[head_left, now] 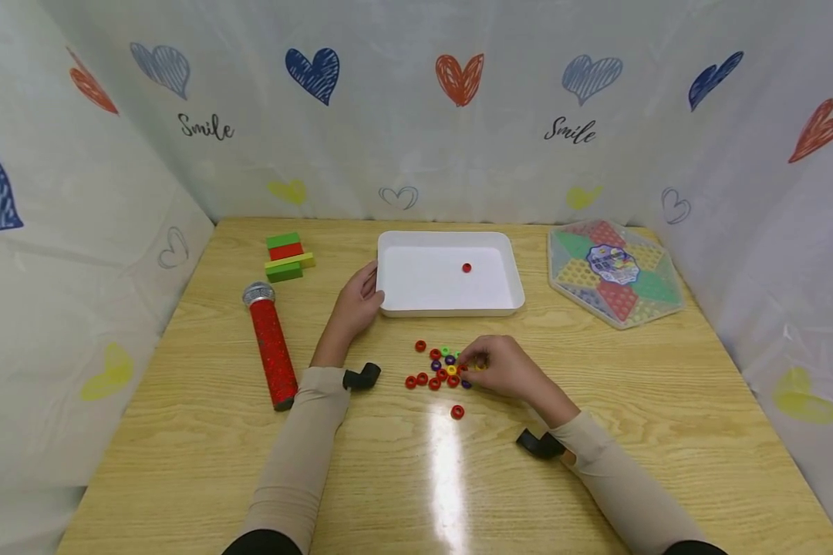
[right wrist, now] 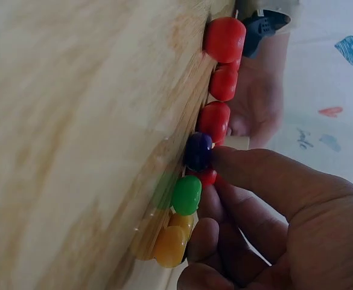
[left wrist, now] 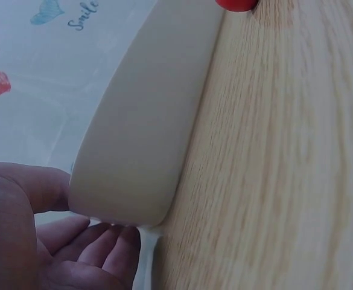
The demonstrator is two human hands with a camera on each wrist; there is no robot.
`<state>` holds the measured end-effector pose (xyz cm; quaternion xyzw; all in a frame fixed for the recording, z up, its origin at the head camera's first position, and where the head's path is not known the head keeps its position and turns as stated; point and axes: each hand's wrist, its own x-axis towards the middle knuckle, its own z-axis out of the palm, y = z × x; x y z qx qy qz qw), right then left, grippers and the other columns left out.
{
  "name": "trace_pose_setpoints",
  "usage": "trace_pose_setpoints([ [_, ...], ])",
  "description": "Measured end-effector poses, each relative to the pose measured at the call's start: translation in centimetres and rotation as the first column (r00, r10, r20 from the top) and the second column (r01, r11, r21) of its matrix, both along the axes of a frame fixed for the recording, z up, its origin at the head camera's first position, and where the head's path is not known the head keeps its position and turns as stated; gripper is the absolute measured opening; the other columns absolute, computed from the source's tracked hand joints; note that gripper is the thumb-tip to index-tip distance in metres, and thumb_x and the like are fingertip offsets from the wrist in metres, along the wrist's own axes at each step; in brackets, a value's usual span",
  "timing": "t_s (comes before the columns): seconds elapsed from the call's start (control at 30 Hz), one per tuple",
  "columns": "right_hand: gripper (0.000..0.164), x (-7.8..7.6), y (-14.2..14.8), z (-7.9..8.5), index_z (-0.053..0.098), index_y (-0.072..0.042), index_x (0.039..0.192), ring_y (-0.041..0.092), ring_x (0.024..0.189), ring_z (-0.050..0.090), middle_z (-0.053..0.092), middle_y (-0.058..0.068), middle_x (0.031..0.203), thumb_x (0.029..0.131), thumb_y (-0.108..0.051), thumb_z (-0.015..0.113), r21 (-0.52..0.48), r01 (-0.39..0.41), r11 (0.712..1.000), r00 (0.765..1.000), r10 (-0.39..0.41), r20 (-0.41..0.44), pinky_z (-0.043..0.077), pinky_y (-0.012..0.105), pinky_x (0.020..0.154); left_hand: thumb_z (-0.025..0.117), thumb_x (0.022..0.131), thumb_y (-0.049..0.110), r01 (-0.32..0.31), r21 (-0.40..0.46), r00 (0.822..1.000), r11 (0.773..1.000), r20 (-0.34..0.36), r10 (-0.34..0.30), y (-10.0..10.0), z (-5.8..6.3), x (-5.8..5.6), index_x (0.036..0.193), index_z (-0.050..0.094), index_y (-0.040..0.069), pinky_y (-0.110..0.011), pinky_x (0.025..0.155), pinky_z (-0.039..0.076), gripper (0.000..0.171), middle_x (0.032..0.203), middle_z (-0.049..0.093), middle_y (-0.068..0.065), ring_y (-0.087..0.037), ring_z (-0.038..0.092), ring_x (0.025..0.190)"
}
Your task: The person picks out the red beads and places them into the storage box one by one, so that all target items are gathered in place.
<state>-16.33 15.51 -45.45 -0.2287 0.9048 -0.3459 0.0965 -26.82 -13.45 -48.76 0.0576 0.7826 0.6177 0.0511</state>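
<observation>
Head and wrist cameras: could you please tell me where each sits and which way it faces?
Head: on the head, looking forward-down at white tray and beads; left hand, right hand, forearms show.
Left wrist: worn there, facing the tray's outer wall; left hand shows.
Right wrist: worn there, facing beads; both hands show.
Head and right wrist share beads, both hands.

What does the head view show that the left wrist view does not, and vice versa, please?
Only the head view shows the red microphone, coloured blocks, hexagonal game board, right hand and the red bead inside the white tray.

Only the left wrist view shows fingertips of the left hand, opposite its thumb.

Both show the tray, that hand, the wooden table and the heart-printed backdrop.
</observation>
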Motion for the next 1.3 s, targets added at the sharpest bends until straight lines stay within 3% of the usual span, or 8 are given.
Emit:
trace_pose_setpoints([
  [0.3,0.012,-0.3,-0.2,0.2,0.080,-0.012,0.095,0.008,0.070,0.056,0.074,-0.001,0.090,0.083,-0.012,0.082,-0.012,0.011,1.000,0.999,-0.011,0.031,0.050,0.022,0.060,0.052,0.099,0.007,-0.008,0.009,1.000,1.000,-0.008,0.008,-0.1,0.2,-0.1,0.160,0.029,0.008,-0.037,0.124,0.032,0.066,0.166,0.030,-0.011,-0.025,0.034,0.152],
  [0.53,0.012,-0.1,-0.4,0.2,0.080,-0.012,0.095,0.009,0.076,0.059,0.075,-0.001,0.093,0.083,-0.013,0.081,-0.016,0.022,1.000,0.998,-0.021,0.051,0.051,0.023,0.064,0.052,0.099,0.008,-0.006,-0.003,1.000,1.000,0.013,0.006,-0.2,0.0,0.0,0.161,0.027,0.009,-0.038,0.124,0.032,0.067,0.166,0.030,-0.010,-0.025,0.033,0.152],
  [0.8,0.014,-0.3,-0.4,0.3,0.080,-0.014,0.095,0.010,0.063,0.052,0.074,-0.003,0.091,0.082,-0.014,0.082,-0.013,0.039,0.999,0.999,-0.038,0.036,0.046,0.023,0.055,0.052,0.099,0.007,0.002,0.017,1.000,1.000,0.007,-0.002,0.0,0.0,0.2,0.160,0.028,0.008,-0.038,0.124,0.032,0.066,0.166,0.029,-0.011,-0.024,0.033,0.152],
  [1.0,0.014,-1.3,-0.4,1.4,0.079,-0.011,0.099,0.010,0.054,0.042,0.075,0.001,0.092,0.085,-0.012,0.080,-0.031,0.052,0.998,0.998,-0.050,0.046,0.040,0.023,0.052,0.052,0.099,0.006,0.002,0.014,1.000,1.000,0.000,-0.002,-0.1,0.1,0.4,0.160,0.029,0.007,-0.039,0.124,0.032,0.066,0.166,0.029,-0.011,-0.025,0.033,0.152],
  [1.3,0.014,-3.7,0.2,3.3,0.079,-0.012,0.099,0.014,0.060,0.042,0.076,0.004,0.097,0.086,-0.015,0.079,0.012,0.091,0.996,0.996,-0.091,-0.018,0.037,0.027,0.056,0.053,0.099,0.006,0.014,0.019,1.000,1.000,-0.006,-0.014,-0.1,0.2,0.4,0.160,0.030,0.008,-0.039,0.124,0.032,0.065,0.166,0.030,-0.010,-0.026,0.034,0.152],
])
